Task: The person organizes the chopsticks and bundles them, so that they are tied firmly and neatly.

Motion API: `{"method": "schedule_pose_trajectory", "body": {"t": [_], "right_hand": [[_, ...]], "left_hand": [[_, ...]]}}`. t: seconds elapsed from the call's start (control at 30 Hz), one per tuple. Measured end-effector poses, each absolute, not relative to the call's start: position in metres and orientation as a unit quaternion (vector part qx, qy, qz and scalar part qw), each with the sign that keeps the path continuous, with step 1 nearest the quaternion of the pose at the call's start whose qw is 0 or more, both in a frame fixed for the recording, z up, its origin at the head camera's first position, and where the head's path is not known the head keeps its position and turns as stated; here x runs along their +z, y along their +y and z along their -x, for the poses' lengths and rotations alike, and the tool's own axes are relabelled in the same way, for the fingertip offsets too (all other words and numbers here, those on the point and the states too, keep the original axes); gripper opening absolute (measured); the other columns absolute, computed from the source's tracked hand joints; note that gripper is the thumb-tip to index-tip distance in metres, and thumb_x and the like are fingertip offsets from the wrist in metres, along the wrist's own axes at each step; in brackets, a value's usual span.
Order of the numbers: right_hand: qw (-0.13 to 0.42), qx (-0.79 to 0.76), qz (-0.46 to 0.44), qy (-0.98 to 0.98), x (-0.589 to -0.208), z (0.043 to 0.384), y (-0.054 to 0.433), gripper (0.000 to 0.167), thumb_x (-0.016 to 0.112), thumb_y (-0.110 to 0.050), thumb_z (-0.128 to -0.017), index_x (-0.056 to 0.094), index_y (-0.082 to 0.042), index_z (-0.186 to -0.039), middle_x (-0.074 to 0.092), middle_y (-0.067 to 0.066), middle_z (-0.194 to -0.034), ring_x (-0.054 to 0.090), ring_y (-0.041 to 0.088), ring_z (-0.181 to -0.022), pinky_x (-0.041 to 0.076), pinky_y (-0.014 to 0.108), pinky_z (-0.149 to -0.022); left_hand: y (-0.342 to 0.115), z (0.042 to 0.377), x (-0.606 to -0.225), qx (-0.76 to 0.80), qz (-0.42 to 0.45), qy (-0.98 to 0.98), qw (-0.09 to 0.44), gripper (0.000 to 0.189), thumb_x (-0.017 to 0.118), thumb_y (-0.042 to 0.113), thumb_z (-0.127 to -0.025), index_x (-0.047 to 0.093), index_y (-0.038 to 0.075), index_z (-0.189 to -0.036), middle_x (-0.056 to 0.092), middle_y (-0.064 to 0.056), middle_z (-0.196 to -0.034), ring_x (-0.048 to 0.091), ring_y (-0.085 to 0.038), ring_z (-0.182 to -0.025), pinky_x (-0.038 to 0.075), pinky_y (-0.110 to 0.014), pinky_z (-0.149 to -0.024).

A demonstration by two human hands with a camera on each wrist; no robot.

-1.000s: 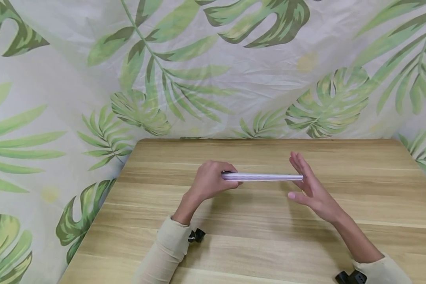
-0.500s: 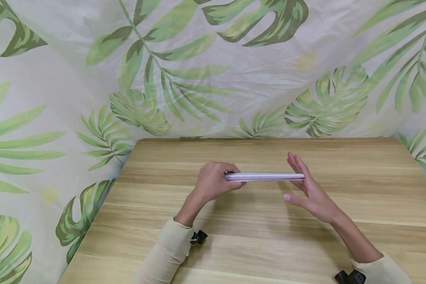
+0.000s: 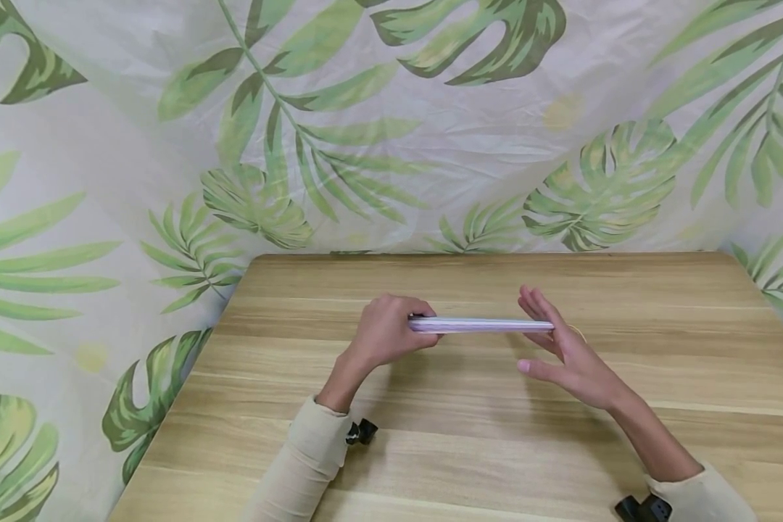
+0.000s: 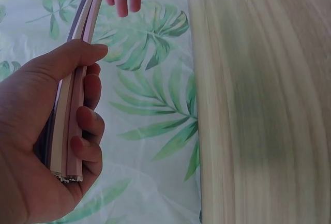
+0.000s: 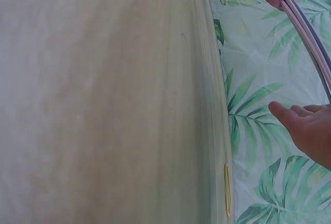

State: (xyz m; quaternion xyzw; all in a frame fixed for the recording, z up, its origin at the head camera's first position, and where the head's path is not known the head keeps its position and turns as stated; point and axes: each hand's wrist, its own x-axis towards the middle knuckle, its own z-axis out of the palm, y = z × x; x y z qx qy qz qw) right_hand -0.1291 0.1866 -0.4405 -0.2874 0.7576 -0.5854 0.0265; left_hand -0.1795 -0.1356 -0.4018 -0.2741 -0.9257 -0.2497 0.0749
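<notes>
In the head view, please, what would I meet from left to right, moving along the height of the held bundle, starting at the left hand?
Left hand, bundle, right hand, yellow loop.

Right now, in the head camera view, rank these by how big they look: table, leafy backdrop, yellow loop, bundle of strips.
1. Leafy backdrop
2. Table
3. Bundle of strips
4. Yellow loop; only a thin arc shows
</notes>
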Motion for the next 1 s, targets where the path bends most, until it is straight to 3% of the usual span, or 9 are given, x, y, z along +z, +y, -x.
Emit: {"method": "schedule_pose_trajectory", "body": {"t": [0.47, 0.7, 0.83, 1.0], "right_hand": [[0.038, -0.566, 0.296, 0.769, -0.438, 0.125, 0.187, 0.109, 0.075, 0.002, -0.095, 0.003, -0.021, -0.174, 0.013, 0.019, -0.18, 0.024, -0.005, -0.161, 0.037, 0.01, -0.115], [0.054, -0.521, 0.293, 0.8, -0.43, 0.124, 0.198, 0.108, 0.077, -0.008, -0.097, 0.003, -0.024, -0.174, 0.017, 0.018, -0.18, 0.025, -0.012, -0.156, 0.034, 0.007, -0.114], [0.067, -0.513, 0.275, 0.81, -0.424, 0.131, 0.215, 0.099, 0.075, -0.009, -0.099, 0.011, -0.022, -0.174, 0.021, 0.016, -0.179, 0.027, -0.014, -0.153, 0.034, 0.005, -0.112], [0.069, -0.526, 0.252, 0.809, -0.424, 0.136, 0.242, 0.082, 0.069, -0.005, -0.102, 0.024, -0.009, -0.171, 0.029, 0.023, -0.174, 0.033, -0.017, -0.149, 0.037, 0.005, -0.111]], "left_hand": [[-0.14, 0.181, -0.402, -0.257, 0.283, -0.921, 0.076, 0.013, 0.092, 0.028, -0.08, 0.081, 0.024, -0.085, 0.073, 0.013, -0.075, 0.055, -0.003, -0.063, 0.044, -0.025, -0.06], [-0.138, 0.18, -0.4, -0.252, 0.285, -0.922, 0.073, 0.014, 0.092, 0.03, -0.081, 0.082, 0.024, -0.086, 0.075, 0.012, -0.077, 0.056, -0.003, -0.064, 0.044, -0.024, -0.061], [-0.138, 0.18, -0.399, -0.266, 0.281, -0.92, 0.066, 0.014, 0.093, 0.03, -0.081, 0.082, 0.023, -0.086, 0.075, 0.012, -0.077, 0.056, -0.003, -0.062, 0.044, -0.025, -0.06], [-0.139, 0.18, -0.4, -0.272, 0.279, -0.919, 0.061, 0.012, 0.092, 0.029, -0.081, 0.082, 0.023, -0.086, 0.075, 0.012, -0.077, 0.056, -0.002, -0.062, 0.044, -0.025, -0.06]]}}
